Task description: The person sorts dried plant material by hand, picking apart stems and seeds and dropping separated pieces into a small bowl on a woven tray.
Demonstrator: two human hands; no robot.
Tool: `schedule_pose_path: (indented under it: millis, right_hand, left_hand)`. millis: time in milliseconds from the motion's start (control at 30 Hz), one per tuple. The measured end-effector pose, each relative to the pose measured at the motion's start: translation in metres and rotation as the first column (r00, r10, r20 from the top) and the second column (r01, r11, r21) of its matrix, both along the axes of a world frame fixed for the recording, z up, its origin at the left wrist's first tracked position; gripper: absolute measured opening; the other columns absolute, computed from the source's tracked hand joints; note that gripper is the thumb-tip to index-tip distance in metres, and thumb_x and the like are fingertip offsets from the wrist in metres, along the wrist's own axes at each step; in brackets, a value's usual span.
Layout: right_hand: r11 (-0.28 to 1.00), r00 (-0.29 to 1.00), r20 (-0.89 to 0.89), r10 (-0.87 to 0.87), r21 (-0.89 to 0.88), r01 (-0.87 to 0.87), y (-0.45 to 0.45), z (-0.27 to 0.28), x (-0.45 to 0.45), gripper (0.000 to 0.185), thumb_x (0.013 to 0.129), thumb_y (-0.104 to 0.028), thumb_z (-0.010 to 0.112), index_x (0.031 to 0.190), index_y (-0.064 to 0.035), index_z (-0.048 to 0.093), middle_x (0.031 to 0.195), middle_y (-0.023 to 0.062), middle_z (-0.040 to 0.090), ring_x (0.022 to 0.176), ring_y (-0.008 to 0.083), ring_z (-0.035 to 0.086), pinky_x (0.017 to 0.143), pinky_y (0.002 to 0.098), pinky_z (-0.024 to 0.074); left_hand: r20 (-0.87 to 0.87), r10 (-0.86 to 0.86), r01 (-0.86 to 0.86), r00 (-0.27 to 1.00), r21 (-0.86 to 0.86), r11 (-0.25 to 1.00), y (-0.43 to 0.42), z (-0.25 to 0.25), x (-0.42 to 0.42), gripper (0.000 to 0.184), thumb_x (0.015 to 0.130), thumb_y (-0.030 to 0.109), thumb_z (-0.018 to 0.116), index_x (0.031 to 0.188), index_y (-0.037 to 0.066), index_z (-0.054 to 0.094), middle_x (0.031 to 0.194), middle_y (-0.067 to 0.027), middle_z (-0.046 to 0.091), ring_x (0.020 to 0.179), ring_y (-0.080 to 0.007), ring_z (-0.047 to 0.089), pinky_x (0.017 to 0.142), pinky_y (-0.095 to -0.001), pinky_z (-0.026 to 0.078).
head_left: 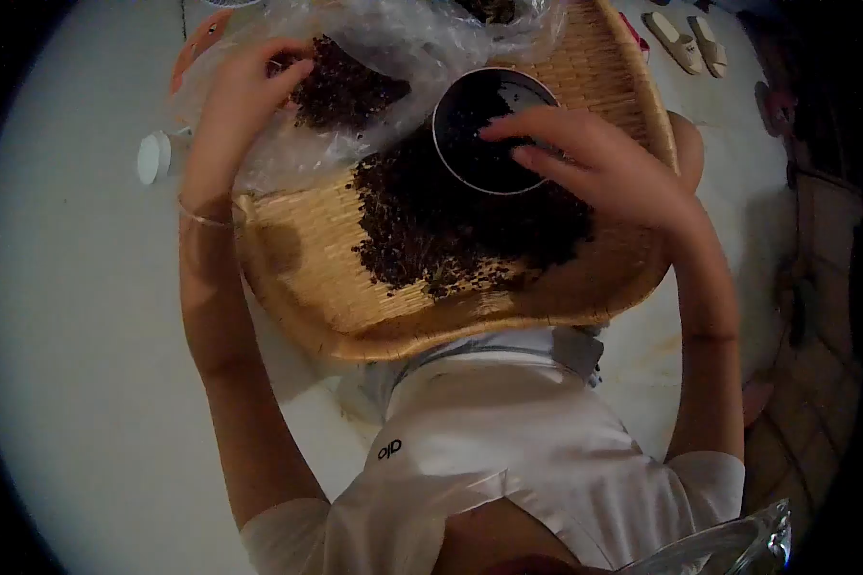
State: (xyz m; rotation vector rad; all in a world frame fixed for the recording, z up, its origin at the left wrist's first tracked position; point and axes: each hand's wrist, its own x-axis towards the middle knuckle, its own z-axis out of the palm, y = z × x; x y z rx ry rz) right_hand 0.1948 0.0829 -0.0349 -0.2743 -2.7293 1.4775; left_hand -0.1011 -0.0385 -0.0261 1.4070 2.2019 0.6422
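Dark, crumbly dried bits (417, 225), perhaps leaves or berries, are spread over a woven bamboo tray (307, 311) across my lap. On top of them sits a round bowl (451, 158) with a pale rim and a dark inside. My right hand (585, 158) reaches over the bowl's right side, its index finger and thumb apart, fingertips inside. A clear plastic bag (288, 163) lies at the tray's far left with more dark bits (350, 86) in its mouth. My left hand (259, 81) is curled at those bits; what is between its fingers is hidden.
A white round lid or cap (153, 158) is on the pale floor left of the tray. Behind the bag shows an orange-red object (198, 48). Beige slippers (674, 43) stand at the far right. Dark tiles (825, 287) run along the right side.
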Motion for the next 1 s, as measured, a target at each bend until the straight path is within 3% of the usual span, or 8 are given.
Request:
schedule_pose_path:
  millis: [33,100,233,300,400,600,833,1000]
  right_hand:
    - [0.997,1.000,0.026,0.011,0.076,-0.013,-0.004,0.005,0.006,0.027,0.085,-0.010,0.050,0.110,-0.0018,0.053,0.108,0.0117,0.057,0.103,0.0261,0.052,0.091,0.0335,0.0391]
    - [0.984,0.999,0.018,0.036,0.175,-0.039,-0.014,0.013,0.020,0.028,0.082,-0.010,0.052,0.109,-0.0019,0.052,0.107,0.0121,0.056,0.102,0.0279,0.052,0.091,0.0354,0.0390]
    - [0.929,0.994,0.063,0.092,0.354,-0.108,-0.046,0.025,0.051,0.033,0.075,-0.011,0.058,0.106,-0.0024,0.052,0.109,0.0131,0.054,0.103,0.0300,0.051,0.091,0.0392,0.0385]
    - [0.911,0.986,0.111,0.123,0.380,-0.157,-0.069,0.025,0.060,0.035,0.073,-0.014,0.060,0.105,-0.0027,0.052,0.111,0.0140,0.053,0.104,0.0298,0.050,0.091,0.0398,0.0384]
    - [0.945,0.956,0.245,0.159,0.242,-0.219,-0.096,0.015,0.075,0.035,0.072,-0.017,0.062,0.102,-0.0031,0.052,0.108,0.0129,0.054,0.102,0.0289,0.050,0.089,0.0387,0.0396]
    - [0.880,0.969,0.152,0.197,0.407,-0.243,-0.111,-0.002,0.090,0.023,0.067,-0.015,0.054,0.087,-0.0031,0.053,0.085,0.0100,0.058,0.084,0.0249,0.058,0.079,0.0350,0.0447]
    - [0.853,0.947,0.230,0.222,0.424,-0.303,-0.107,-0.003,0.090,0.025,0.068,-0.012,0.052,0.091,-0.0045,0.055,0.081,0.0098,0.059,0.077,0.0241,0.059,0.072,0.0340,0.0468]
    - [0.870,0.965,0.167,0.202,0.422,-0.255,-0.106,-0.001,0.090,0.029,0.067,-0.013,0.054,0.095,-0.0056,0.057,0.077,0.0101,0.058,0.076,0.0255,0.059,0.069,0.0351,0.0476]
  left_hand:
    - [-0.005,0.002,-0.002,1.000,-0.002,1.000,-0.005,-0.005,0.001,0.026,0.078,0.018,0.062,0.100,0.004,0.059,0.068,-0.0051,0.054,0.061,-0.0134,0.055,0.055,-0.0259,0.044]
    - [-0.623,-0.183,0.309,0.761,0.099,0.946,-0.010,-0.007,0.011,0.027,0.077,0.014,0.059,0.103,0.006,0.056,0.084,-0.0102,0.056,0.075,-0.0242,0.057,0.065,-0.0340,0.046]
    - [-0.600,-0.303,0.432,0.741,0.080,0.898,-0.023,-0.001,0.057,0.028,0.077,0.013,0.058,0.104,0.008,0.054,0.096,-0.0114,0.052,0.087,-0.0297,0.054,0.072,-0.0389,0.045]
    - [-0.270,-0.558,0.555,0.785,-0.093,0.826,-0.033,-0.010,0.081,0.026,0.075,0.012,0.059,0.100,0.007,0.055,0.093,-0.0100,0.051,0.085,-0.0285,0.055,0.069,-0.0384,0.046]
    - [-0.156,-0.678,0.620,0.718,-0.300,0.725,-0.037,-0.018,0.103,0.030,0.078,0.018,0.058,0.107,0.011,0.052,0.097,-0.0097,0.051,0.087,-0.0288,0.055,0.070,-0.0385,0.048]
    - [-0.156,-0.753,0.730,0.639,-0.185,0.658,-0.037,-0.038,0.110,0.019,0.075,0.012,0.058,0.092,0.005,0.056,0.084,-0.0115,0.051,0.079,-0.0294,0.055,0.067,-0.0384,0.047]
    - [-0.089,-0.737,0.723,0.670,-0.145,0.675,-0.036,-0.072,0.093,0.020,0.072,0.012,0.060,0.091,0.005,0.058,0.081,-0.0138,0.054,0.077,-0.0304,0.056,0.068,-0.0384,0.047]
    - [0.441,-0.464,0.592,0.768,-0.214,0.777,-0.030,-0.059,0.082,0.028,0.077,0.018,0.062,0.101,0.004,0.058,0.079,-0.0068,0.059,0.068,-0.0143,0.057,0.052,-0.0266,0.048]
